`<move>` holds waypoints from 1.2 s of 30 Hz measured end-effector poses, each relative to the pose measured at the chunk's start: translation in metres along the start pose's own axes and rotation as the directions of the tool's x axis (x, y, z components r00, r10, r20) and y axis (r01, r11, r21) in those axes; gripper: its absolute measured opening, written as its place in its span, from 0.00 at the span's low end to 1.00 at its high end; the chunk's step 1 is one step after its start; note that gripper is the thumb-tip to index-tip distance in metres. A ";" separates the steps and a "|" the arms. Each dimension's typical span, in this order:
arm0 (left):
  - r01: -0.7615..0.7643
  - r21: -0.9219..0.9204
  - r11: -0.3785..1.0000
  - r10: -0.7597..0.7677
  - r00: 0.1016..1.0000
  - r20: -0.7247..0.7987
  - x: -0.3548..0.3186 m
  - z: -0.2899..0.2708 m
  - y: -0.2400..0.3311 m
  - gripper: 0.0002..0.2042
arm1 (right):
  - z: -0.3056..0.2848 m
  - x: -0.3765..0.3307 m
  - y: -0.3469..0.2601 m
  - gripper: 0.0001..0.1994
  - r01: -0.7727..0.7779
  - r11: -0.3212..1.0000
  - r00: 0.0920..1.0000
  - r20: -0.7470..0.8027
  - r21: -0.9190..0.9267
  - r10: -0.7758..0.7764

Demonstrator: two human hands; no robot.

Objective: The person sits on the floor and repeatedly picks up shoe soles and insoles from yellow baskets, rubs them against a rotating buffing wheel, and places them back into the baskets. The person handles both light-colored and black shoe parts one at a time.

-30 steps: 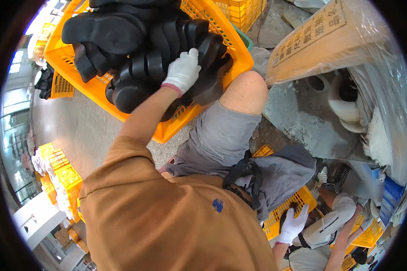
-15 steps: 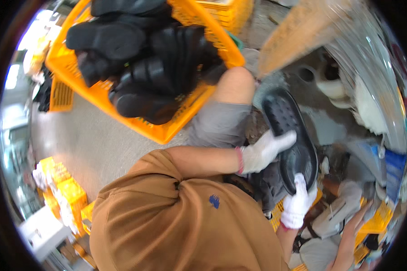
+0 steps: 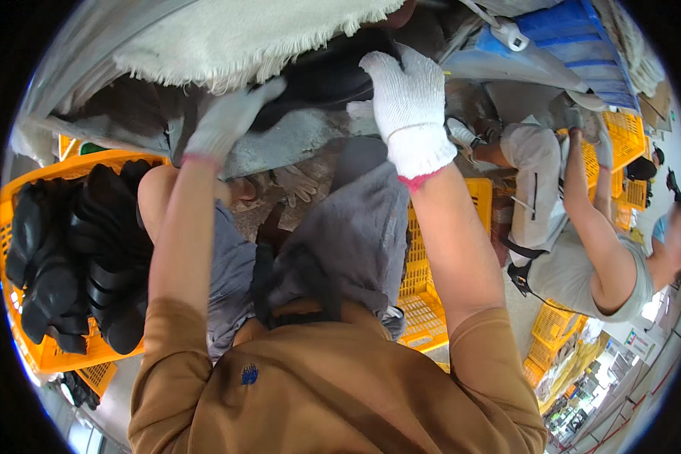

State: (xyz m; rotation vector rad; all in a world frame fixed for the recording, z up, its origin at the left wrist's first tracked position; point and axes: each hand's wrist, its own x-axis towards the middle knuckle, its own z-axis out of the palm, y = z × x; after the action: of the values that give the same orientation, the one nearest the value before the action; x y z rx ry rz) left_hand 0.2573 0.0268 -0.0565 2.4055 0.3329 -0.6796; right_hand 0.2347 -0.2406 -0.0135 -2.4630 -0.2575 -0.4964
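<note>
A black shoe sole (image 3: 318, 79), blurred by motion, is held between my two hands under the fringe of a white cloth (image 3: 242, 41). My left hand (image 3: 227, 121), in a white knit glove, grips its left end, with fingers smeared by motion. At the sole's right end is my gloved right hand (image 3: 412, 98), one digit lying over the edge and the others partly hidden. The cloth covers part of the sole's far side.
On my left stands a yellow crate (image 3: 68, 371) full of black soles (image 3: 57, 287). Another yellow crate (image 3: 424, 318) is by my right leg. A loose glove (image 3: 295, 185) lies between my knees. To the right, a person in grey (image 3: 583, 272) sits near more yellow crates (image 3: 556, 321).
My view has swung to the right, so the crate of soles now sits at the left. Both hands have carried the sole from beside my knee to under the white cloth.
</note>
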 end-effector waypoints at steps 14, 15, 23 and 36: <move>0.115 -0.964 -0.242 0.382 0.924 0.014 0.002 0.111 0.115 0.29 | -0.048 -0.041 -0.046 0.45 -0.123 0.959 0.972 -0.162 0.254 0.168; 0.227 -0.958 -0.177 0.473 0.873 0.120 0.008 0.090 0.106 0.30 | -0.037 -0.032 -0.035 0.43 -0.213 0.913 0.970 -0.036 0.349 0.240; -0.203 -0.322 0.925 0.250 0.962 0.112 -0.063 0.047 0.037 0.31 | -0.002 0.023 -0.013 0.27 -0.406 0.873 0.914 0.114 0.272 0.389; 0.333 -0.904 -0.268 0.438 0.878 0.194 -0.073 0.060 0.024 0.35 | -0.055 -0.104 -0.092 0.31 0.332 0.941 0.845 0.463 -0.060 -0.269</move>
State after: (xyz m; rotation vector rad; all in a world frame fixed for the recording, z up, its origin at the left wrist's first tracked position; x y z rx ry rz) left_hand 0.1815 -0.0343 -0.0464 0.4191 0.3207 -0.5075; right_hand 0.0974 -0.2066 0.0337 -2.6616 -0.8380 -0.0555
